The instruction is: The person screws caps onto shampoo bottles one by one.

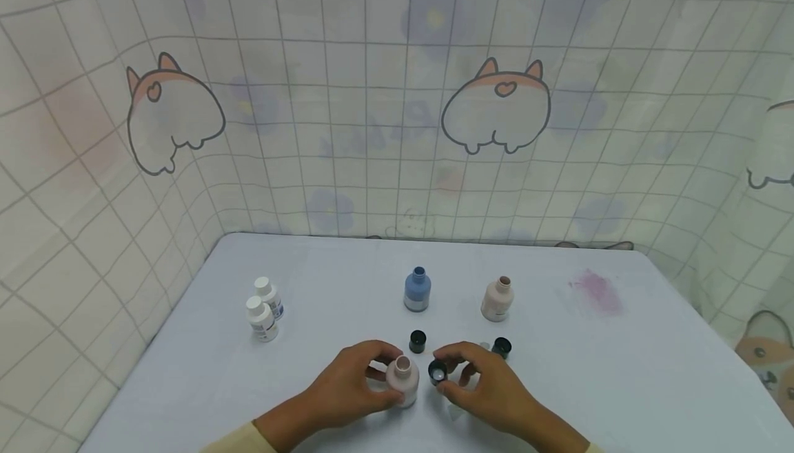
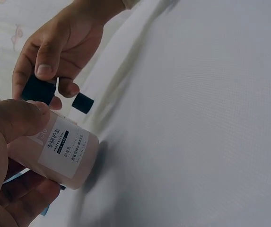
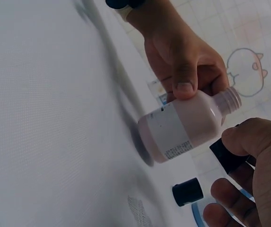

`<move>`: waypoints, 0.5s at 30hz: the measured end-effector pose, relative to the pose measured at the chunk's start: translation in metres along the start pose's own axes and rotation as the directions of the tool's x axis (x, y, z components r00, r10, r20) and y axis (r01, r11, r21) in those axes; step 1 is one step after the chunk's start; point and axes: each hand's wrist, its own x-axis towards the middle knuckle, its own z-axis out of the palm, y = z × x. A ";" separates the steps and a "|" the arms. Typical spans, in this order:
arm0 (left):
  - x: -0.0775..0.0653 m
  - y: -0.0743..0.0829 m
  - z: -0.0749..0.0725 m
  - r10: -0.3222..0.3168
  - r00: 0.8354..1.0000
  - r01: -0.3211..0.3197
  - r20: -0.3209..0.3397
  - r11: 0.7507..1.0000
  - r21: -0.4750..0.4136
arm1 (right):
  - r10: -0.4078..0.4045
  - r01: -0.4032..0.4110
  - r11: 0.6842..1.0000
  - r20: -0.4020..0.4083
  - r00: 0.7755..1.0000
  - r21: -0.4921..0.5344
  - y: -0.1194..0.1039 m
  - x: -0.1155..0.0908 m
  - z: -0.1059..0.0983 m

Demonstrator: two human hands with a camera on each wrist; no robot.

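My left hand (image 1: 353, 385) grips an uncapped pale pink bottle (image 1: 404, 385) around its body, thumb on the near side. The bottle stays nearly upright, its base on or just above the table; its white label (image 2: 62, 146) carries printed text. Close to its right, my right hand (image 1: 493, 389) pinches a black screw cap (image 1: 438, 371) between thumb and fingers, the cap's hollow side turned toward the head camera. Cap and bottle neck (image 3: 229, 100) are apart. A second black cap (image 1: 418, 341) lies on the table just beyond the hands.
Farther back stand an uncapped blue bottle (image 1: 418, 292) and another uncapped pale pink bottle (image 1: 497, 300). A third black cap (image 1: 501, 347) lies beyond my right hand. Two white capped bottles (image 1: 263, 322) stand at the left. A pink stain (image 1: 597, 292) marks the white table (image 1: 335, 267) at right.
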 end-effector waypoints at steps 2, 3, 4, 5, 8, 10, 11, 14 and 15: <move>0.000 -0.001 0.001 0.006 1.000 -0.006 -0.004 1.000 0.009 | 0.003 -0.003 1.000 0.003 1.000 0.003 0.000 0.000 0.000; 0.000 -0.002 0.002 0.007 1.000 -0.007 -0.005 1.000 0.012 | 0.003 -0.003 1.000 0.004 1.000 0.004 0.000 0.000 0.000; 0.000 -0.003 0.002 0.007 1.000 -0.007 -0.005 1.000 0.012 | 0.006 -0.006 1.000 0.006 1.000 0.006 0.000 0.000 0.000; 0.001 -0.003 0.003 0.006 1.000 -0.006 -0.005 1.000 0.013 | 0.007 -0.007 1.000 0.007 1.000 0.008 0.000 0.000 0.000; 0.001 -0.004 0.004 0.005 1.000 -0.005 -0.004 1.000 0.005 | 0.004 -0.004 1.000 0.003 1.000 0.010 0.000 0.000 0.000; 0.001 -0.004 0.004 0.005 1.000 -0.005 -0.003 1.000 0.010 | -0.001 0.001 1.000 -0.001 1.000 0.007 0.000 0.000 0.000; 0.001 -0.004 0.004 0.004 1.000 -0.004 -0.003 1.000 0.017 | -0.006 0.006 1.000 -0.003 1.000 0.009 0.000 0.000 0.001; 0.000 -0.003 0.004 -0.005 1.000 0.005 0.001 0.999 0.046 | -0.007 0.007 1.000 -0.003 1.000 0.011 0.000 0.000 0.001; 0.000 -0.003 0.004 -0.007 1.000 0.007 0.003 0.998 0.055 | -0.008 0.008 1.000 -0.002 1.000 0.013 0.000 0.000 0.001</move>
